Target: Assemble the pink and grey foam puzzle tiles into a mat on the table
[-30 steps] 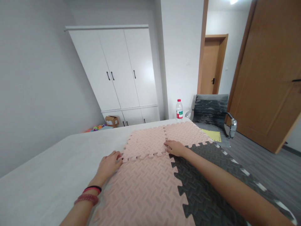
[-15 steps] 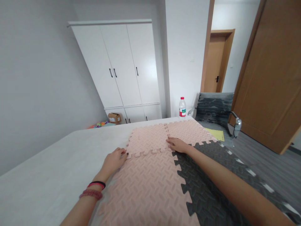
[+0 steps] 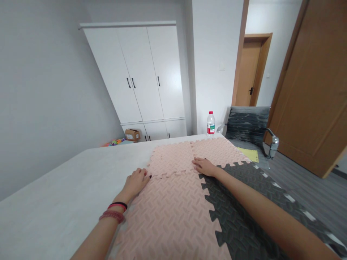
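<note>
A square pink foam puzzle mat tile with toothed edges [image 3: 170, 160] lies flat on the white table top [image 3: 67, 195], its near edge meshed against a larger-looking pink foam tile [image 3: 170, 213] that lies closer to the person. This far-left pink tile serves as the landmark.

The left hand [image 3: 135, 181] rests palm down at the tile's near left corner, fingers loosely spread and lying flat, their tips on the seam between the two pink tiles; it grips nothing. Dark and red bands [image 3: 115, 211] circle that wrist.

The right hand [image 3: 205, 167] lies palm down at the tile's near right corner, fingers straight and together, pressed on the spot where the tile meets a second far pink foam tile [image 3: 217, 151] to its right and a dark grey foam tile [image 3: 244, 202] on the near right. It too holds nothing.

Beyond the tile's far right, at the table's edge, stands a clear plastic bottle with a red cap [image 3: 210, 123]. Farther right of the tile is a grey office chair [image 3: 248, 124] with a yellow foam piece [image 3: 251, 154] on its seat. Behind the tile stands a white three-door wardrobe [image 3: 138, 76].
</note>
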Demonstrator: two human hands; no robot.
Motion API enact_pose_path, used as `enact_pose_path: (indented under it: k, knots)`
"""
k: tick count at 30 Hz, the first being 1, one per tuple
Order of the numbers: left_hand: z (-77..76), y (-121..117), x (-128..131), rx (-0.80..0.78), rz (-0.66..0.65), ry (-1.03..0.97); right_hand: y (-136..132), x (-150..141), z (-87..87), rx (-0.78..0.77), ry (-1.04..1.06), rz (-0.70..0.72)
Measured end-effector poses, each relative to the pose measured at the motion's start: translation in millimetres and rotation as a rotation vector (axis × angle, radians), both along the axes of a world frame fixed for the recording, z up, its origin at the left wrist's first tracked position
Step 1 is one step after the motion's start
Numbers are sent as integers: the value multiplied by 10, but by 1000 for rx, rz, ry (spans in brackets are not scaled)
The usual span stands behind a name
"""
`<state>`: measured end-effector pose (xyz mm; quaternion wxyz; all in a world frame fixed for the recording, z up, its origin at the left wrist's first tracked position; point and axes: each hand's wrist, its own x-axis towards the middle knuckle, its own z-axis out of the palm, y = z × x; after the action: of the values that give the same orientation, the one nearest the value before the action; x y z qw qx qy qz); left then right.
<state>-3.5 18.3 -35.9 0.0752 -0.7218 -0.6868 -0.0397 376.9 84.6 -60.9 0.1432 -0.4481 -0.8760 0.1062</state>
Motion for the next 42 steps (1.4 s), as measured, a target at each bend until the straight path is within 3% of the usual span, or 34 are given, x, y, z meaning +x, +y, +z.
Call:
enact_pose_path:
  k: [5, 12, 23, 32, 37, 42]
  knots:
    - [55, 38, 101, 26, 21, 58, -49, -18, 71, -31, -28, -7]
    - [33, 147, 223, -75, -80, 17, -17, 0, 106, -76, -37, -23]
    - [5, 205, 326, -99, 7, 8, -9, 31, 125, -125, -38, 3]
    - [165, 234, 373, -164, -10, 19, -127, 404, 306, -159, -42, -115]
    - [169, 330, 539, -192, 43, 20, -280, -43, 270, -125, -23, -39]
    - [95, 295, 641, -195, 114, 20, -203, -512, 254, -149, -51, 49]
